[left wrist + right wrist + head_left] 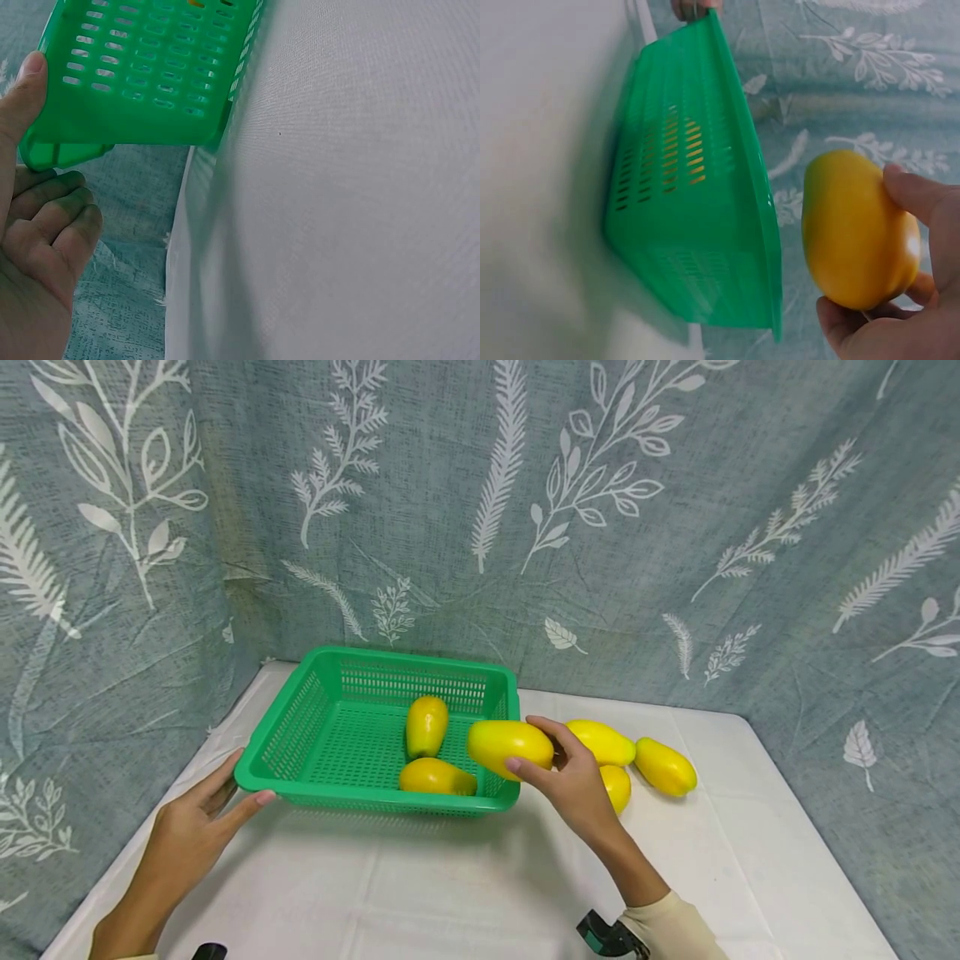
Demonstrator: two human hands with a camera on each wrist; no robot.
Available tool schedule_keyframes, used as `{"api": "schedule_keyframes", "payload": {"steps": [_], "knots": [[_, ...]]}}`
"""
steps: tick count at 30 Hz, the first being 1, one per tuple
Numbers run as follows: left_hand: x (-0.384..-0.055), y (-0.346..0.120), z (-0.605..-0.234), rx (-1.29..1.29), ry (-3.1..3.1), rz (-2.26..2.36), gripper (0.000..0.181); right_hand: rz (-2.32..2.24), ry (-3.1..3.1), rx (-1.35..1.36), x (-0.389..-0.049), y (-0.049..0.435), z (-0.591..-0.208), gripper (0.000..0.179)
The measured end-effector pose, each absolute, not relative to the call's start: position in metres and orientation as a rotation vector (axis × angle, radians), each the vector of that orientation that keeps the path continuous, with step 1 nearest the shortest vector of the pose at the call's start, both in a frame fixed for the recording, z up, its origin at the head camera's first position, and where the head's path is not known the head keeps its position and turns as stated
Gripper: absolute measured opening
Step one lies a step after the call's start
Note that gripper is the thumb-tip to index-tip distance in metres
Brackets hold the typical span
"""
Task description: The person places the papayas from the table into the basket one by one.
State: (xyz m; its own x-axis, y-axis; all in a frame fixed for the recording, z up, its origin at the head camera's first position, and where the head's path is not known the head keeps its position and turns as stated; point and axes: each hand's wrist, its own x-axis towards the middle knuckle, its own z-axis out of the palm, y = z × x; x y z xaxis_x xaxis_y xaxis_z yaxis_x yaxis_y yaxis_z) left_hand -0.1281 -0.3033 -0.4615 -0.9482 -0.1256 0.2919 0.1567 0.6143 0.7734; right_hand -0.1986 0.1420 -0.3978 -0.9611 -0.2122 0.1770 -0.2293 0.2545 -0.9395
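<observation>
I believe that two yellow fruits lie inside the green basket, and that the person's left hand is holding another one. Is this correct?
Not quite: the right hand holds the other yellow fruit, as the head view shows. Two yellow fruits do lie inside the green basket.

Curtain (435, 527): behind the surface (420, 885), also left and right.
Basket (330, 791): on the surface, at its far side.
In the basket, right half: far fruit (427, 727), near fruit (437, 776).
Left grip (191, 827): at the basket's near left corner.
Right grip (573, 777): with held fruit (504, 743), higher than the rim, at the right side.
Right of the basket: left fruit (602, 743), right fruit (666, 767), nearer fruit (617, 787).
</observation>
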Motion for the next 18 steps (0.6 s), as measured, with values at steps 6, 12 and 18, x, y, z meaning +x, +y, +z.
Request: {"api": "schedule_keyframes", "payload": {"steps": [6, 12, 18], "knots": [[-0.128, -0.303, -0.462, -0.039, -2.521, -1.246, 0.078, 1.792, -2.534, 0.417, -0.202, 0.132, -0.395, 0.068], [-0.128, -0.303, -0.463, -0.04, -2.523, -1.244, 0.079, 1.763, -2.552, 0.412, -0.205, 0.123, -0.396, 0.07], [-0.127, -0.303, -0.462, -0.04, -2.515, -1.25, 0.079, 1.764, -2.528, 0.488, -0.207, 0.116, -0.397, 0.069]]}}
